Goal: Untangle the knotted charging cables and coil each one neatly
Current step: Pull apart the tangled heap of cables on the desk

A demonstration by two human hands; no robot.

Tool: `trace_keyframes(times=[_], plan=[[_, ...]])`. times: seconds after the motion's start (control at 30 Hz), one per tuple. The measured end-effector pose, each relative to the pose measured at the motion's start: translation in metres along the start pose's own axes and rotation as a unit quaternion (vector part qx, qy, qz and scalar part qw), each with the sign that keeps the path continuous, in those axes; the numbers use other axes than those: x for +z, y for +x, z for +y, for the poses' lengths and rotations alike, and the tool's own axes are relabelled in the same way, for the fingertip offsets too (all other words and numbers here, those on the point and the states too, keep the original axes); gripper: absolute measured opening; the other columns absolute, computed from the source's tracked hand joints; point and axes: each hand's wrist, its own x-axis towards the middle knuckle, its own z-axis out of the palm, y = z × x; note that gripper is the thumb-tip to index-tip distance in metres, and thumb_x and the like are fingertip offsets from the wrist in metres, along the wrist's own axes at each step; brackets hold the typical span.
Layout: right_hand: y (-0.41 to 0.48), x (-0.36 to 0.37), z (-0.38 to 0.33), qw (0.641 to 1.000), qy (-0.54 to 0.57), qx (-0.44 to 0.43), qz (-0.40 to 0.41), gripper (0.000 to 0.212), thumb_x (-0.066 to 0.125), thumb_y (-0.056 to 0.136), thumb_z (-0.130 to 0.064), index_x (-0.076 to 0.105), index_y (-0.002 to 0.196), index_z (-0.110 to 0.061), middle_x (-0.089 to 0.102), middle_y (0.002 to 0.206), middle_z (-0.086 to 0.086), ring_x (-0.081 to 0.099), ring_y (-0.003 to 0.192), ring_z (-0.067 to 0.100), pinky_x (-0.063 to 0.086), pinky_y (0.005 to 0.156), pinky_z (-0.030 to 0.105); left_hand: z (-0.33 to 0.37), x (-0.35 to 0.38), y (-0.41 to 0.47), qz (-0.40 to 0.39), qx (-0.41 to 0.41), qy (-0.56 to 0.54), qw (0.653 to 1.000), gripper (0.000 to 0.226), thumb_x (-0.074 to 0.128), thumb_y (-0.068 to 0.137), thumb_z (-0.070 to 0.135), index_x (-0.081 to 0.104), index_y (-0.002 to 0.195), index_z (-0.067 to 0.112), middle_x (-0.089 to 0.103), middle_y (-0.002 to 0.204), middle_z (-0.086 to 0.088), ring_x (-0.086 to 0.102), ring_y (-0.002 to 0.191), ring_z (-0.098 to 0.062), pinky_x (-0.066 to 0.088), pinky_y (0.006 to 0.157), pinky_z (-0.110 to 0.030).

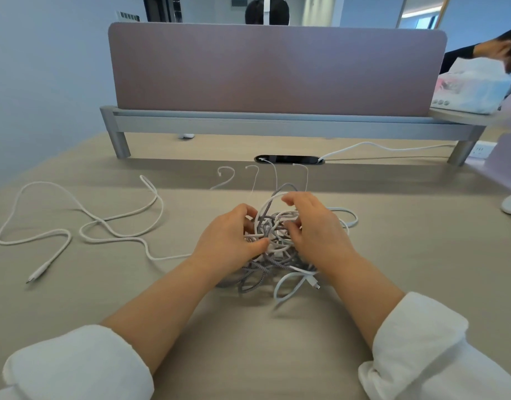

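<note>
Tangle (pixel 274 243) sits mid-desk (pixel 421 243), directly in front of the person, between both hands. It is a mix of smooth white leads and at least one grey braided cable (pixel 252 274); the count cannot be told from the knot. One white cable (pixel 104 225) lies spread in loose bends to the left, with its left plug (pixel 36 275) near the desk edge. Its other end runs toward the left hand, so I cannot tell if it is fully free. Several thin white ends (pixel 226 172) stick out on the far side, near the grommet (pixel 288 159).

Left hand (pixel 231 238): fingers curled into the left flank of the tangle, thumb against strands, gripping it. Right hand (pixel 317 232): fingers curled down into the right side, holding strands.

Handling, judged:
- Light and limp, with no stiffness. The whole mass will likely drag along if one strand is pulled hard.
- The braided jacket probably snags on itself. The smooth white probably slides more easily.
- Plugs are the rigid bits and will catch in loops.

Best hold: pin the knot body with one hand and take a free end just behind its plug. The near plug (pixel 313 282) is exposed. Feed it back through the loops rather than tug.

Risk: pulling tightens the knot and strains the plug joints.
</note>
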Motion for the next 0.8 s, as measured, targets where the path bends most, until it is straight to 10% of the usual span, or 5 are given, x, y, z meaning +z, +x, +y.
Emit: trace_keyframes(times=[0.23,0.47,0.73,0.8], plan=[[0.007,-0.006,0.023,0.996,0.004,0.062,0.063,0.028,0.053,0.089,-0.008,0.057,0.116,-0.006,0.057,0.117,0.009,0.052,0.107,0.026,0.039,0.089,0.032,-0.013,-0.011,0.006,0.044,0.044,-0.129,0.990,0.033,0.067,0.081,0.010,0.053,0.092,0.038,0.057,0.070,0.003,0.055,0.059,-0.014,0.049,0.062,-0.026],[0.006,0.000,0.031,0.973,0.188,0.131,0.016,0.021,0.051,0.094,-0.016,0.057,0.074,-0.010,0.056,0.063,-0.006,0.049,0.057,0.009,0.051,0.063,0.032,-0.020,-0.012,0.011,0.059,0.017,-0.264,0.963,0.026,0.057,0.087,0.000,0.054,0.088,0.026,0.059,0.078,0.001,0.053,0.069,-0.011,0.047,0.070,-0.025],[0.000,0.001,0.018,0.978,0.201,-0.030,-0.042,0.025,0.054,0.087,-0.035,0.060,0.069,-0.019,0.049,0.056,-0.008,0.042,0.053,0.006,0.035,0.053,0.019,-0.035,-0.016,0.017,0.129,0.135,0.055,0.981,0.019,0.050,0.084,-0.002,0.050,0.068,0.007,0.051,0.068,-0.011,0.041,0.060,-0.024,0.028,0.057,-0.031],[0.000,-0.001,0.014,0.968,0.248,-0.021,0.023,0.032,0.043,0.088,-0.050,0.059,0.069,-0.029,0.050,0.053,-0.003,0.045,0.051,0.007,0.037,0.052,0.024,-0.041,-0.017,0.019,0.144,0.184,0.030,0.972,0.038,0.049,0.073,-0.004,0.035,0.054,0.026,0.057,0.070,-0.011,0.047,0.062,-0.023,0.036,0.058,-0.029]])
